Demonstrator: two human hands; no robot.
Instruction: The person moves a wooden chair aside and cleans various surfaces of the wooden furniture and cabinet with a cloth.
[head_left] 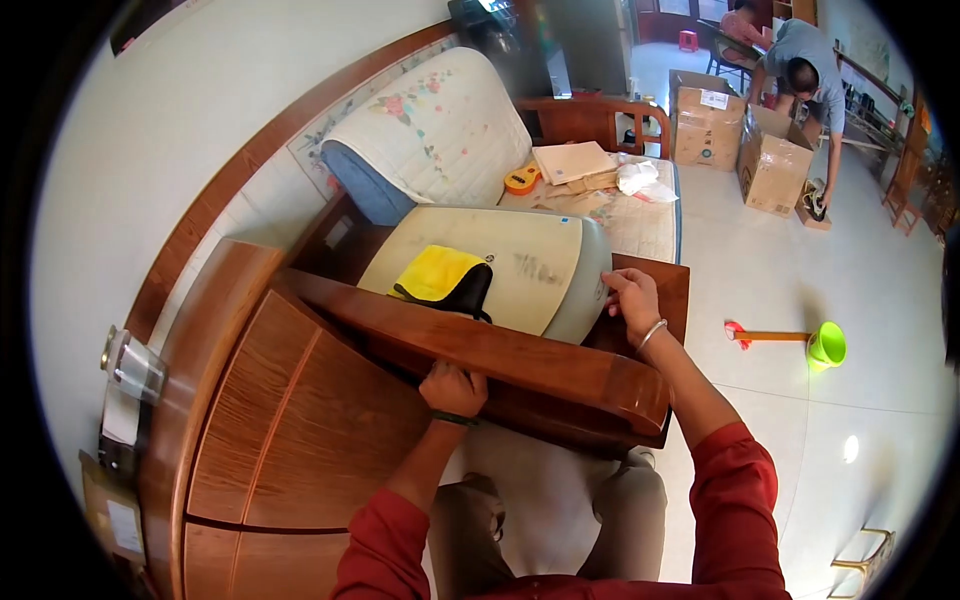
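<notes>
My left hand [453, 388] is closed at the underside of the long wooden armrest [480, 345], its fingers curled against the wood. My right hand [632, 300] is beside the rounded grey edge of a large pale panel-like object [530, 265], fingertips near its side; whether they pinch anything is hard to make out. The pale object lies tilted behind the armrest. On top of it rests a yellow and black cloth [445, 277].
A wooden cabinet [300, 430] stands at the left. Behind are a quilted cushion [430, 135], an orange toy guitar [522, 179] and cardboard pieces [575, 162]. A green bucket [827, 345] stands on the floor. A person [805, 70] bends by cardboard boxes [775, 170]; another sits behind.
</notes>
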